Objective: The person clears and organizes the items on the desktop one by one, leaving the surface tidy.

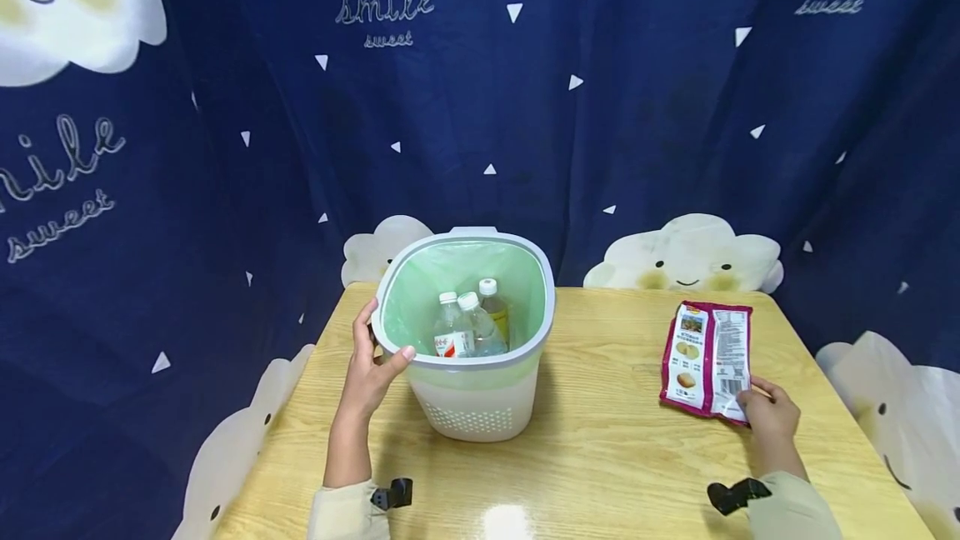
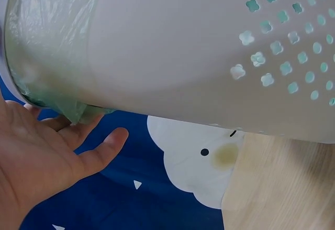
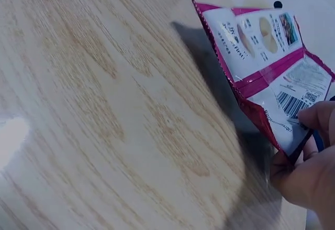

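Observation:
A light trash bin [image 1: 480, 407] with a grey rim and a green plastic liner [image 1: 420, 273] stands left of centre on the table. My left hand [image 1: 369, 369] holds its rim at the near left corner, thumb at the front and fingers along the left side. In the left wrist view, fingers [image 2: 86, 128] reach under the rim by the liner's hanging edge. Inside the bin are three white-capped plastic bottles [image 1: 453, 327]. At the right, my right hand [image 1: 776, 417] pinches the lower right corner of a magenta-and-white snack packet [image 1: 692, 357]. The packet is tilted in the right wrist view.
The wooden table [image 1: 600, 432] runs between the bin and the packet, with its far edge close behind the bin. A dark blue curtain [image 1: 465, 107] with clouds and white triangles hangs behind and around the table.

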Action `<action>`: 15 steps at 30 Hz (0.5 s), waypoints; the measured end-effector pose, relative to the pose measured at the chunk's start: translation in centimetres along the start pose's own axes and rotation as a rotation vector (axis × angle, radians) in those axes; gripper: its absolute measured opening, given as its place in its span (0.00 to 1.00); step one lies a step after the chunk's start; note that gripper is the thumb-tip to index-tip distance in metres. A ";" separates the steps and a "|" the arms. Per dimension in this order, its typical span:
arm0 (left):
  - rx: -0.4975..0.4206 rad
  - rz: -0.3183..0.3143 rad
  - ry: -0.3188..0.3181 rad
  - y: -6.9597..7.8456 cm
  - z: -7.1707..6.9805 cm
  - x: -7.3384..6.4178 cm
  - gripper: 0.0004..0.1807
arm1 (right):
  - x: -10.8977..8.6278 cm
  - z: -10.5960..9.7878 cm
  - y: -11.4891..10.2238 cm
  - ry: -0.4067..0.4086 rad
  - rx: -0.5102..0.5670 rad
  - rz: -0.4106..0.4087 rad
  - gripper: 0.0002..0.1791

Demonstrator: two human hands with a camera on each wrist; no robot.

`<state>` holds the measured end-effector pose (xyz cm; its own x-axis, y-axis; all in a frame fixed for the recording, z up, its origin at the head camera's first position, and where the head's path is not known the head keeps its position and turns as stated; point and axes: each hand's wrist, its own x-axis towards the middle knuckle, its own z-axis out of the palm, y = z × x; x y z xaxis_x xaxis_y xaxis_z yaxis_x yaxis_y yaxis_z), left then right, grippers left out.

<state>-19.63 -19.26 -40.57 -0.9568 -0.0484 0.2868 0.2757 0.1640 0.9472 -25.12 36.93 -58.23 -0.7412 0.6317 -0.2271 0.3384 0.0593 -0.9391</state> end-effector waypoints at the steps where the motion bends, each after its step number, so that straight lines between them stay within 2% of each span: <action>1: 0.003 0.002 0.001 0.1 0.0 0.0 0.48 | -0.1 0.0 0.0 -0.008 0.020 -0.009 0.18; 5: 0.008 0.003 0.000 0.6 0.0 -0.2 0.48 | 0.5 0.1 0.5 -0.041 0.133 -0.068 0.17; 8: 0.012 0.003 -0.003 0.5 0.1 -0.2 0.47 | 1.9 0.2 1.6 -0.062 0.226 -0.084 0.19; 12: 0.002 -0.005 -0.005 -1.0 -0.2 0.2 0.48 | 4.2 0.9 3.7 -0.032 0.298 -0.097 0.16; 15: 0.000 -0.003 0.002 -2.2 -0.4 0.5 0.48 | 5.6 1.8 4.9 0.007 0.331 -0.142 0.16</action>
<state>-20.70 -20.07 -42.49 -0.9573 -0.0505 0.2845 0.2731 0.1640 0.9479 -28.67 39.41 -64.60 -0.7628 0.6407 -0.0881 0.0254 -0.1064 -0.9940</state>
